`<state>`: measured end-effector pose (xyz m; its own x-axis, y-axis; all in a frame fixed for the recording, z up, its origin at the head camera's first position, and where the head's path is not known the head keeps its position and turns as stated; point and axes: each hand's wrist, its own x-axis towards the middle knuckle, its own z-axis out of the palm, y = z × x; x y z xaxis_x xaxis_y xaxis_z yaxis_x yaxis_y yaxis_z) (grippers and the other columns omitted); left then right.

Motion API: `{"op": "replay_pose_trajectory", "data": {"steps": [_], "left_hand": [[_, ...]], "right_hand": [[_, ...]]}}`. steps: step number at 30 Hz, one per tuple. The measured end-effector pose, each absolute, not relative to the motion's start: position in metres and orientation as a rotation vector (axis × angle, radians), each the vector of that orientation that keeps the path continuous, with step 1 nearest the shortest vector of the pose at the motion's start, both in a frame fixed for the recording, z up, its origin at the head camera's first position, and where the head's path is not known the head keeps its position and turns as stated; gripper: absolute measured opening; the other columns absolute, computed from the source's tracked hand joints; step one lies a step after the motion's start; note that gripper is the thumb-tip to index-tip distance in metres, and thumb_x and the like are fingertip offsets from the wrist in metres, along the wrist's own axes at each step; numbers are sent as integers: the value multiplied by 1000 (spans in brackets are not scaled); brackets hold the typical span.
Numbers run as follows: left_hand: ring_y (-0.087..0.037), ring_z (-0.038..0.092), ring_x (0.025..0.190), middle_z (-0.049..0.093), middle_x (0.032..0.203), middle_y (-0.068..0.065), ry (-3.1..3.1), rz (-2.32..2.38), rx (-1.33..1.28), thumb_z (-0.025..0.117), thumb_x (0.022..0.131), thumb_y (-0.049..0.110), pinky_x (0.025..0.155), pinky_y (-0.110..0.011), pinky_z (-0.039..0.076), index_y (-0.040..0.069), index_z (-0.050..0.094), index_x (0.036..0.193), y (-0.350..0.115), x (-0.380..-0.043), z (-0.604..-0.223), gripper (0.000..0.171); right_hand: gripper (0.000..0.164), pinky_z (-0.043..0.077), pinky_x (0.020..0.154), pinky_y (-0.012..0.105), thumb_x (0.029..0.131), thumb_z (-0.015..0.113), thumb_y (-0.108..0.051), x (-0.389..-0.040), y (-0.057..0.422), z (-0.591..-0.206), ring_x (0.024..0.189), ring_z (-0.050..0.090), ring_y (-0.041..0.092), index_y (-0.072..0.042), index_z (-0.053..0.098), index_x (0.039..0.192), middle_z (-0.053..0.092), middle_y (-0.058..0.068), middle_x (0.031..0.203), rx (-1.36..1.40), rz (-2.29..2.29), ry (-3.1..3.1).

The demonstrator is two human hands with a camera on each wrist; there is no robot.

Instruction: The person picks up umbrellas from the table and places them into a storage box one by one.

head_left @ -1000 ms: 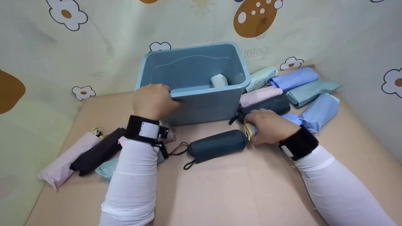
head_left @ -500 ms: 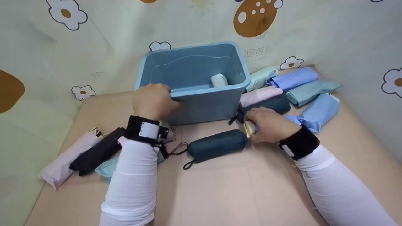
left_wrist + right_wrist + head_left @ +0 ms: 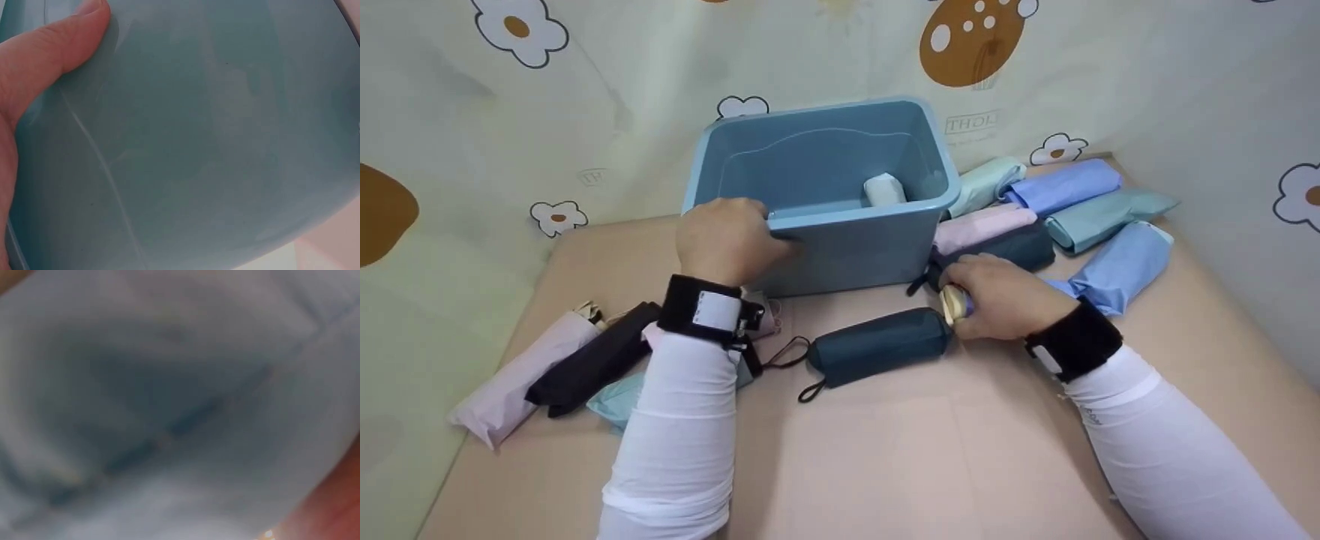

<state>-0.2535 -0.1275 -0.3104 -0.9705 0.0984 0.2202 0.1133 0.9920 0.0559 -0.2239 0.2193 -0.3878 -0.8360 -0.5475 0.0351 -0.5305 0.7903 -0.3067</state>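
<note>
In the head view my left hand (image 3: 729,241) grips the front-left rim of a blue plastic bin (image 3: 855,251). Its thumb (image 3: 79,42) lies against the bin wall in the left wrist view. At the right, my right hand (image 3: 1009,300) holds a folded umbrella by its end; the cream tip (image 3: 954,303) pokes out past the thumb, and most of the rest is under the palm. Blurred pale-blue fabric (image 3: 225,455) fills the right wrist view. A dark teal folded umbrella (image 3: 881,346) lies just left of that hand. Inside the bin sits one whitish bundle (image 3: 884,190).
Right of the bin lie several folded umbrellas, among them a pink one (image 3: 984,229), a periwinkle one (image 3: 1063,187) and a blue one (image 3: 1125,266). At the left are a pale pink umbrella (image 3: 529,375) and a black one (image 3: 592,360), with others partly under my left forearm. A patterned curtain (image 3: 622,112) hangs behind.
My right hand has shifted very slightly, and the cream end of the umbrella in it has turned more toward the camera. The left hand and bin stay put.
</note>
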Motion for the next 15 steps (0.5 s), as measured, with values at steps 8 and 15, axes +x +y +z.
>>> {"op": "replay_pose_trajectory", "data": {"steps": [8,15], "left_hand": [[-30,62,66,56,63,-3,-2921,-106,-163,78,78,52,51,-40,39,16,54,65,-127,-253,-310,45],[-29,62,67,58,65,-3,-2928,-98,-164,77,80,51,51,-40,39,16,56,66,-127,-253,-310,44]], "right_hand": [[46,50,94,45,71,80,-23,-224,220,-387,103,59,28,-7,70,113,65,7,106,-903,-485,2922],[45,49,99,46,73,80,-24,-223,220,-386,108,58,29,-7,70,113,65,8,109,-883,-482,2923]]}}
